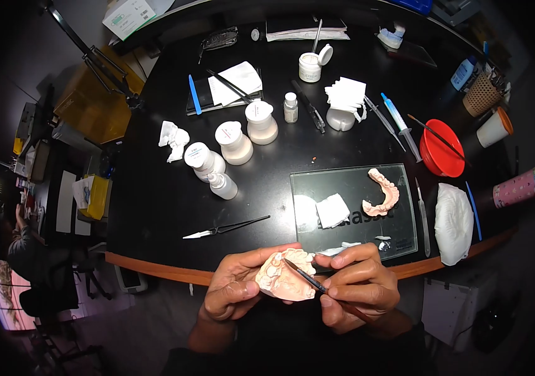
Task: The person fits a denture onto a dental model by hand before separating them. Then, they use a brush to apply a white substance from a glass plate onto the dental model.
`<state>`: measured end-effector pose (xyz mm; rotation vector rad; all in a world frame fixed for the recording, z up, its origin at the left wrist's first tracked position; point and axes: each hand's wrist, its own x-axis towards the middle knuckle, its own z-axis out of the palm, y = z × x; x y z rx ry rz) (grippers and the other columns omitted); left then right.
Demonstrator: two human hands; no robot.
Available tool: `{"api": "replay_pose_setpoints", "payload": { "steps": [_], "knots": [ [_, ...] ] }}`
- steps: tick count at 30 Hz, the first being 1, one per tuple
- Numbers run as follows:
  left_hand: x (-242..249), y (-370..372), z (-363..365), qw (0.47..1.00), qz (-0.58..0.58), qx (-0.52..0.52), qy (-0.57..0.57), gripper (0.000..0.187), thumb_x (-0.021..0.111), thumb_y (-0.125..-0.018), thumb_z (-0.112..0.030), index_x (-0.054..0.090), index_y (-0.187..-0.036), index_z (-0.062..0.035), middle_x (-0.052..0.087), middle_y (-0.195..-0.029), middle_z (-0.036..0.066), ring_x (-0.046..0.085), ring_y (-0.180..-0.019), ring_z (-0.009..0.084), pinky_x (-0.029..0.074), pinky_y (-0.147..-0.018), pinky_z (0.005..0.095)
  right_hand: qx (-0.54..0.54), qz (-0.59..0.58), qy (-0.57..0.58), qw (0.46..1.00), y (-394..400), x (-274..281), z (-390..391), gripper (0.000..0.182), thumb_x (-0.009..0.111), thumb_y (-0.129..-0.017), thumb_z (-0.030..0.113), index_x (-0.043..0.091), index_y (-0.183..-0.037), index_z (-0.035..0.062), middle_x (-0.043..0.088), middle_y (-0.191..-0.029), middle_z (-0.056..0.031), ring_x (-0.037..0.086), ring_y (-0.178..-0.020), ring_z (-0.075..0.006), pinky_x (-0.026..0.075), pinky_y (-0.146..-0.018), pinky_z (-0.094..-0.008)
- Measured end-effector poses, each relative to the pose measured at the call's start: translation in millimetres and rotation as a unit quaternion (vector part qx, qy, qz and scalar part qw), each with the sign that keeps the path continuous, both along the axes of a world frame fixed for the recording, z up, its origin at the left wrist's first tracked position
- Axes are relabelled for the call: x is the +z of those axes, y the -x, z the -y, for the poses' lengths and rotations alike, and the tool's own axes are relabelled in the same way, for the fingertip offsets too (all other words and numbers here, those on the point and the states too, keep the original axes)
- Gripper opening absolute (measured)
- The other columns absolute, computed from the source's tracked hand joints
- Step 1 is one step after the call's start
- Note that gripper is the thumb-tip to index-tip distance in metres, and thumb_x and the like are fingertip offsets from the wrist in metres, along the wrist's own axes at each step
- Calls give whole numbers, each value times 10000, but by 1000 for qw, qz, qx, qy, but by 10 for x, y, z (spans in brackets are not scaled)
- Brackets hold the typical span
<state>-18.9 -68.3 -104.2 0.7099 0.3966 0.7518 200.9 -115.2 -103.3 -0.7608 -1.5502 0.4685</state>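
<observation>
A pinkish plaster dental model [286, 285] is gripped in my left hand [233, 285], between the thumb and the fingers, just over the table's front edge. My right hand [361, 285] pinches a fine brush [305, 277] with a dark ferrule and brown handle. Its tip rests at the teeth on the model's upper left part. Beyond my hands, a second, horseshoe-shaped dental model [390, 199] lies on a glass slab [358, 241]. A folded white tissue [333, 210] sits on the same slab.
Several jars, including a powder jar [234, 147], stand left of centre, near a dropper bottle [222, 186]. Tweezers [227, 229] lie at front left. A red bowl [440, 150] with a brush across it stands right, near a white cloth pad [454, 222] and a pink tumbler [521, 186].
</observation>
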Motion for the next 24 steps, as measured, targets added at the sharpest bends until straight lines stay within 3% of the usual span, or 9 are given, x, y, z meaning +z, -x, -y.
{"api": "replay_pose_setpoints", "payload": {
  "steps": [3, 13, 24],
  "knots": [
    [16, 8, -9, 1000, -24, -2, -1, 931, 644, -829, -328, 310, -1454, 276, 601, -1290, 402, 729, -1071, 384, 644, -843, 398, -16, -28, 16, 999, 17, -32, 28, 200, 801, -789, 5, 697, -953, 53, 696, -909, -65, 670, -1013, -267, 676, -848, -380],
    [22, 13, -18, 1000, -24, -8, 3, 936, 637, -818, -323, 307, -1450, 283, 608, -1274, 397, 727, -1071, 384, 647, -839, 402, -15, -18, 21, 1000, 17, -32, 39, 201, 807, -814, 20, 700, -975, 72, 700, -909, -49, 690, -1024, -263, 647, -837, -333],
    [41, 12, -15, 1000, -29, -10, 4, 944, 641, -822, -343, 314, -1457, 273, 603, -1307, 382, 705, -1139, 379, 602, -958, 408, -17, -30, 18, 999, 31, -40, 36, 155, 823, -848, 65, 707, -952, 68, 695, -906, -48, 687, -1022, -258, 653, -834, -329]
  ]
}}
